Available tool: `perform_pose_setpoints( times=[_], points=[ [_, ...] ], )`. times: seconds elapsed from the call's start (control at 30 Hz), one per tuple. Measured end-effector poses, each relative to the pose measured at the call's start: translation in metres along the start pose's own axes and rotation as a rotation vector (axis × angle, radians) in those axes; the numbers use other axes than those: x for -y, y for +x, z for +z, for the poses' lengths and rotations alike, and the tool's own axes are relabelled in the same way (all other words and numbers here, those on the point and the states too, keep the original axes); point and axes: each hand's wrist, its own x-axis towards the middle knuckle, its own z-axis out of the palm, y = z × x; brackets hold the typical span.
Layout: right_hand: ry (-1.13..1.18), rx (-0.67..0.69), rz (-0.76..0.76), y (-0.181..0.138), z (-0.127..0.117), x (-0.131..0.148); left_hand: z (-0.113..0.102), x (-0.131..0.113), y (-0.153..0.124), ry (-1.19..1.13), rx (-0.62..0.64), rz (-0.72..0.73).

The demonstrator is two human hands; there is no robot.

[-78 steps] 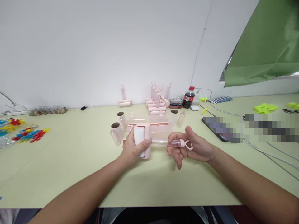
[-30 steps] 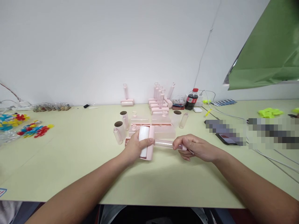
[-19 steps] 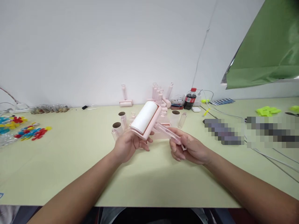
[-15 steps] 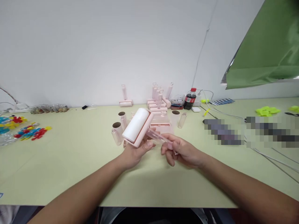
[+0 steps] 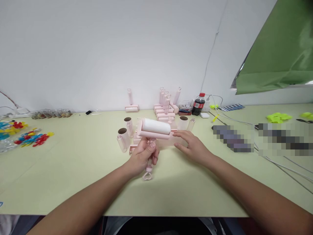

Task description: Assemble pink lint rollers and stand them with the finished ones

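Observation:
My left hand (image 5: pixel 143 155) is wrapped round the clear handle of a pink lint roller (image 5: pixel 156 127). Its white roll faces up at the top, and a heart-shaped loop hangs below my fingers. Close to the roller's right end, my right hand (image 5: pixel 193 147) has its fingers apart and holds nothing; whether a fingertip touches the frame I cannot tell. Behind the roller lie more pink parts, partly hidden by it. Left of it stand cardboard-cored rolls (image 5: pixel 123 135) and clear handles (image 5: pixel 121 143). Another roll (image 5: pixel 183 122) and handle (image 5: pixel 191 124) are at the right.
Several assembled lint rollers (image 5: pixel 166 109) stand by the wall, with one (image 5: pixel 131 106) apart to their left. A cola bottle (image 5: pixel 198 104), cables (image 5: pixel 281 163) and a pixelated object (image 5: pixel 232 138) lie right. Colourful plastic pieces (image 5: pixel 34 138) occupy the table's left side.
The lint roller has turned so its roll lies nearly level and its handle points down toward me. My right hand has let go of the handle; my left hand now grips it.

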Motion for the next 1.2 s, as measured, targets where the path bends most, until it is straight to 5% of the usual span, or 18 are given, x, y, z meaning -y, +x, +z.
perform_pose_setpoints(
  times=[0.23,0.4,0.5,0.67,0.8,1.2],
  points=[
    [-0.145,0.095,-0.099,0.002,0.003,0.002,0.006,0.001,0.0,0.214,0.031,0.003],
    [-0.175,0.198,0.093,-0.004,-0.002,0.002,0.003,0.005,0.0,0.376,0.025,0.067],
    [-0.003,0.186,0.247,-0.004,-0.009,0.002,0.002,0.007,-0.002,0.456,0.016,0.081],
    [0.614,-0.061,0.469,0.002,-0.024,0.008,0.0,0.009,-0.003,0.561,0.014,0.139],
    [0.941,-0.085,0.376,0.0,-0.026,0.012,-0.001,0.009,-0.002,0.615,-0.018,0.13],
    [0.765,0.012,0.225,-0.005,-0.019,0.022,-0.002,0.005,-0.001,0.715,-0.017,0.16]
  ],
)
